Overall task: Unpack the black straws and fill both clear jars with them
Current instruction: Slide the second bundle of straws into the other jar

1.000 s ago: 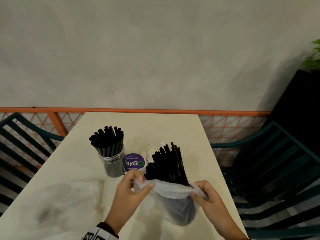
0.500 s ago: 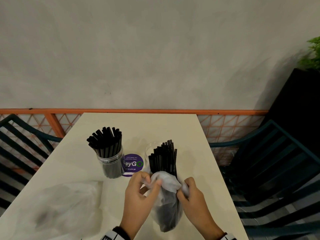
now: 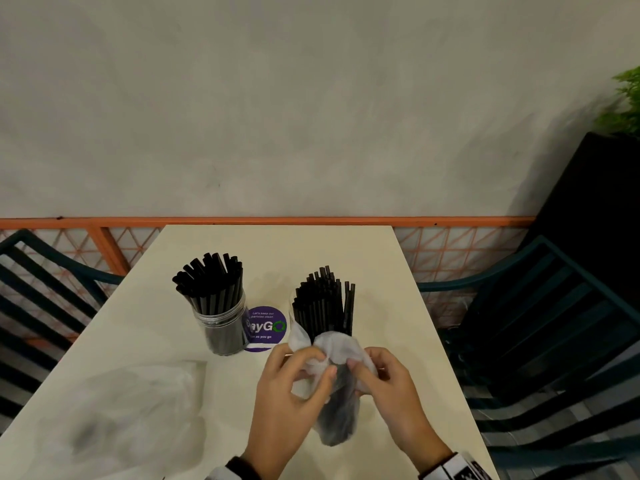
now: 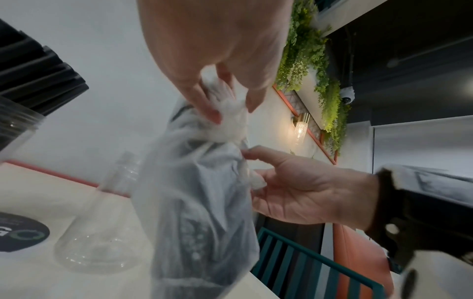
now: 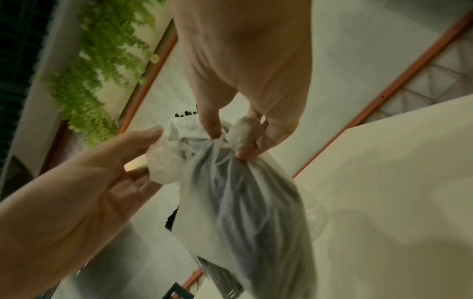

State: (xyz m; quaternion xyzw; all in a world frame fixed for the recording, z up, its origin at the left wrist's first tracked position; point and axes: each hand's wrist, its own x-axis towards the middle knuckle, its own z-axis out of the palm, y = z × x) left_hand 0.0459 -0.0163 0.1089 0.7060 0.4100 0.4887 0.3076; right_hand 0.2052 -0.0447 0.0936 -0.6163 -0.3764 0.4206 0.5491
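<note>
A bundle of black straws sticks up out of a translucent plastic bag that stands on the table. My left hand and right hand both pinch the bag's bunched mouth around the straws. The left wrist view shows my left hand squeezing the gathered plastic. My right hand pinches another fold of the bag. One clear jar at the left is full of straws. The empty clear jar stands just behind the bag, mostly hidden in the head view.
A limp empty plastic bag lies at the near left of the cream table. A round purple sticker sits between the jars. Dark green chairs flank the table, with an orange rail behind it.
My hands have come together from a wide hold on the bag's mouth and bunched it round the straws. The bundle has swung from a rightward lean to nearly upright.
</note>
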